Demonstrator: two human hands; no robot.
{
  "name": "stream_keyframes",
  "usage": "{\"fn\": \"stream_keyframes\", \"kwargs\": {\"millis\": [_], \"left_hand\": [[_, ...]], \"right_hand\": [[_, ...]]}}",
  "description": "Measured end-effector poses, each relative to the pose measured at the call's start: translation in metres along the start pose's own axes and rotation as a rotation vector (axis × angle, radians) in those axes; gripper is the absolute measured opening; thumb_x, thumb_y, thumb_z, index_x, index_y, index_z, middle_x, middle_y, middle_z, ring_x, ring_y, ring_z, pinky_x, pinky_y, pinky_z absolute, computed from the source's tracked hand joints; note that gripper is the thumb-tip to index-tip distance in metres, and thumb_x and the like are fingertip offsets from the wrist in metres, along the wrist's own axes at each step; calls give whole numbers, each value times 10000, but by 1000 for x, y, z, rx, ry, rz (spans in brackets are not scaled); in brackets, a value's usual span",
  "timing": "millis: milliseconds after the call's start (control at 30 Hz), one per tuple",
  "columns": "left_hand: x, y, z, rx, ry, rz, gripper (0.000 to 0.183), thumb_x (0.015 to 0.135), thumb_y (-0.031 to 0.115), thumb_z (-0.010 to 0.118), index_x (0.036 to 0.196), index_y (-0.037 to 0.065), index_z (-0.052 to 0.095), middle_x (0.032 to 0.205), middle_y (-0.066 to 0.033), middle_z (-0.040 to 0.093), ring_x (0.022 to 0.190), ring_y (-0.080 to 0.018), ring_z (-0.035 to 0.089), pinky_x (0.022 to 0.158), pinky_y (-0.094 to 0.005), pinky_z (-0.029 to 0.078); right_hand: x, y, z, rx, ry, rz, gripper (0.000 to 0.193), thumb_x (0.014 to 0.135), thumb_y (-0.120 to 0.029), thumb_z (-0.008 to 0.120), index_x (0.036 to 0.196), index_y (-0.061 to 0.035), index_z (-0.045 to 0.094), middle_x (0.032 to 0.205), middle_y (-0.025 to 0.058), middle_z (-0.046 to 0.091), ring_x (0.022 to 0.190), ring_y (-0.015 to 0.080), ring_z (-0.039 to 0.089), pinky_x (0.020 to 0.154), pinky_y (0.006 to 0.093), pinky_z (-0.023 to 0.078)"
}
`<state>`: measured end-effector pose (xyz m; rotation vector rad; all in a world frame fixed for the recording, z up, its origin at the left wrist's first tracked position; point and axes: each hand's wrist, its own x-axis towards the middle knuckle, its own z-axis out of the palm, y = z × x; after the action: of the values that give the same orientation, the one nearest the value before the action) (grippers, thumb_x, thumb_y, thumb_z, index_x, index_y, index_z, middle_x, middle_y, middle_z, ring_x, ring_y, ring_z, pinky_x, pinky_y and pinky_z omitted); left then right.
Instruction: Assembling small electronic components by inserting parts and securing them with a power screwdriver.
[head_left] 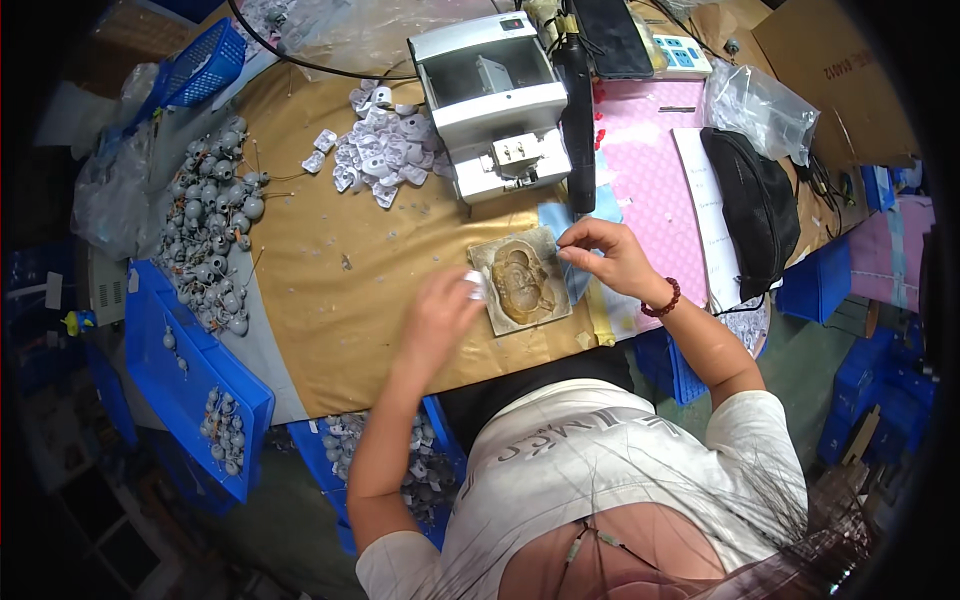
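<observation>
A square grey block with a brown, shaped hollow in its face lies on the table in front of me. My left hand, smeared by motion, is at the block's left edge, closed on a small white plastic piece. At the block's upper right corner my right hand is closed in a pinch. What its fingertips hold, if anything, is too small to make out. Beyond the block stands a white and grey bench machine. To its left is a heap of white plastic pieces.
Many grey round parts with wires are piled at the left. Blue bins stand at the left and below the table edge. A black pouch lies on papers at the right, near a clear plastic bag and a cardboard box.
</observation>
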<state>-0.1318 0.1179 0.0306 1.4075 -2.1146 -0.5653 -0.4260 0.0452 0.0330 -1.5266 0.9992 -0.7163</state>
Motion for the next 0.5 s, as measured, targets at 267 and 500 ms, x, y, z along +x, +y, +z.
{"fn": "stream_keyframes", "kwargs": {"millis": [267, 500], "left_hand": [[23, 37, 56, -85, 98, -150, 388, 740, 160, 833, 1062, 84, 631, 1194, -129, 538, 1115, -359, 504, 923, -453, 456], [1, -5, 14, -145, 178, -295, 724, 714, 176, 864, 1352, 95, 533, 1428, -208, 415, 1316, -411, 416, 1105, -478, 366]], "right_hand": [[11, 5, 30, -341, -23, -480, 184, 784, -46, 795, 909, -29, 661, 879, 88, 666, 768, 256, 628, 688, 346, 497], [18, 13, 49, -773, -134, -763, 213, 741, -116, 760, 912, -69, 642, 979, 63, 627, 912, 257, 586, 769, 382, 463]]}}
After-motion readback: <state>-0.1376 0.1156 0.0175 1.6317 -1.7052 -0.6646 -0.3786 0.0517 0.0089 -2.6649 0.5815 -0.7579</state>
